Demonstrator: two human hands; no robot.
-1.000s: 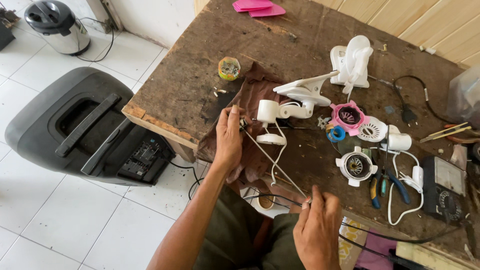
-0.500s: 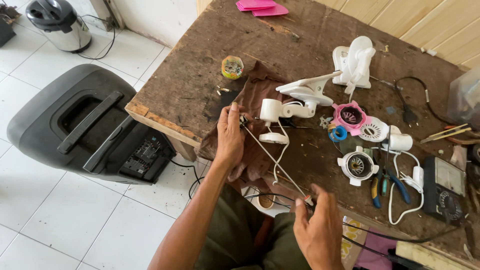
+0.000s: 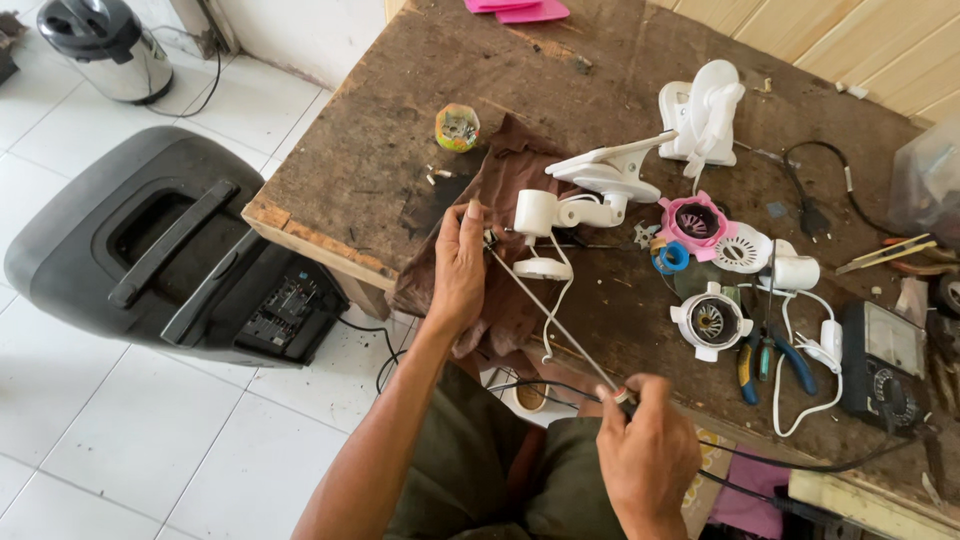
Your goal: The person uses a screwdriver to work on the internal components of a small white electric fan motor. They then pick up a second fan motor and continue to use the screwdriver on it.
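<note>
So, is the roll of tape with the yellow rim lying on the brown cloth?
No, the roll of tape sits on the bare wooden table, apart from the brown cloth.

The left hand (image 3: 458, 265) rests on a cloth (image 3: 500, 195) draped over the near edge of the workbench (image 3: 380, 150), and the right hand (image 3: 648, 458) is nearer the person, off the edge; a thin rod (image 3: 555, 325) runs between them. A fan base (image 3: 610, 180) stands just behind the rod's far end. Right of it lie a motor housing (image 3: 708, 320), pliers (image 3: 765, 360) and a multimeter (image 3: 882, 365). A speaker (image 3: 160, 250) sits on the floor (image 3: 80, 430), left of the bench.
</note>
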